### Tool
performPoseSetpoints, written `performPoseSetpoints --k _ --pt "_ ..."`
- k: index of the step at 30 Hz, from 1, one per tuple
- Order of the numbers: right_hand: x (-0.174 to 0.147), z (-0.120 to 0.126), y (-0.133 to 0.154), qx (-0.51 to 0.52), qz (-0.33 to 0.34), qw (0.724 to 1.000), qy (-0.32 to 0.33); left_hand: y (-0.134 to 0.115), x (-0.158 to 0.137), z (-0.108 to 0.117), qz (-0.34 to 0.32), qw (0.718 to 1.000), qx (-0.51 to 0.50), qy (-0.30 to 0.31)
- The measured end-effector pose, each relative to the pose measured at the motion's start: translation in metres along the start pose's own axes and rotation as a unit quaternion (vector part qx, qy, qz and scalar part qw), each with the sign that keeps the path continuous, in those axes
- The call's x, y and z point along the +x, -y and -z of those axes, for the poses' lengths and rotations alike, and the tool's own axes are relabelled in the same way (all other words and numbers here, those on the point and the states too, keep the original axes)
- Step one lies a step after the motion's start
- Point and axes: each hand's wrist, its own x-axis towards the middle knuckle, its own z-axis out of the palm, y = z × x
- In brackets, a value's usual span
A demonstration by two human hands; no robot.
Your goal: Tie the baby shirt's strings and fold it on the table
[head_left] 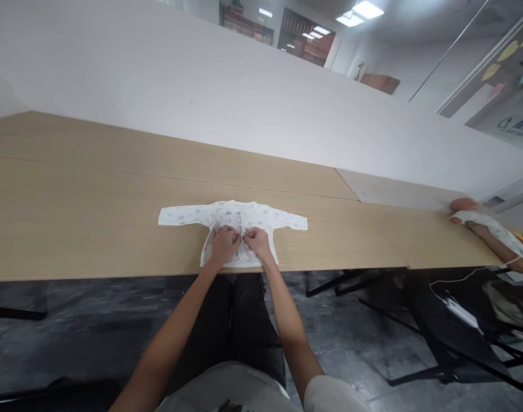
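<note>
A small white baby shirt point(257, 214) with a fine print lies flat on the table, its long sleeves spread to both sides and its neckline toward the wall. Over the front opening, my left hand point(225, 243) pinches the left front edge of the shirt. My right hand point(257, 241) pinches the other edge just beside it, the fingertips of both hands nearly meeting at the middle. Whatever small fastening may be between the fingers is hidden. The shirt's lower hem reaches close to the table's near edge.
The long wooden table point(94, 229) runs along a white wall point(201, 103). At the far right, a baby doll point(465, 206) in printed white clothes lies by another person's arm point(488, 240). A black chair point(450, 326) holding a white power strip point(462, 313) stands below.
</note>
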Motion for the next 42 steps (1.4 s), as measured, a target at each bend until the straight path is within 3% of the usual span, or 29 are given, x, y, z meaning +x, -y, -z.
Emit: performPoseSetpoints --k 7,12,17,21,28,34,42 --pt "0.0026 -0.0034 -0.0022 -0.058 0.07 0.996 0.006 -0.0016 0.0004 0.0011 0.016 1.0 -0.016 0.005" --pt "0.0028 -0.0018 -0.0005 -0.087 0.084 0.993 0.001 0.0004 0.0002 0.0005 0.009 1.0 -0.015 0.003" --pt "-0.0006 0.0011 0.0028 -0.089 0.07 0.994 0.001 0.0028 0.0001 -0.0005 0.0 0.999 -0.035 0.016" --pt "0.0014 -0.0018 0.0 -0.064 0.029 0.997 -0.024 0.0024 0.0006 -0.0015 0.001 0.999 -0.043 0.019" --pt "0.0067 -0.0067 -0.0045 -0.04 0.014 0.997 -0.066 0.0001 0.0004 0.0003 -0.003 0.999 -0.041 0.02" --pt "0.0041 -0.0062 -0.0046 0.062 -0.03 0.997 -0.036 -0.0023 0.0035 0.0066 0.029 0.992 -0.12 0.025" --pt "0.0013 -0.0041 0.0006 0.111 -0.035 0.993 -0.032 -0.0005 0.0049 0.0058 0.004 0.99 -0.139 0.027"
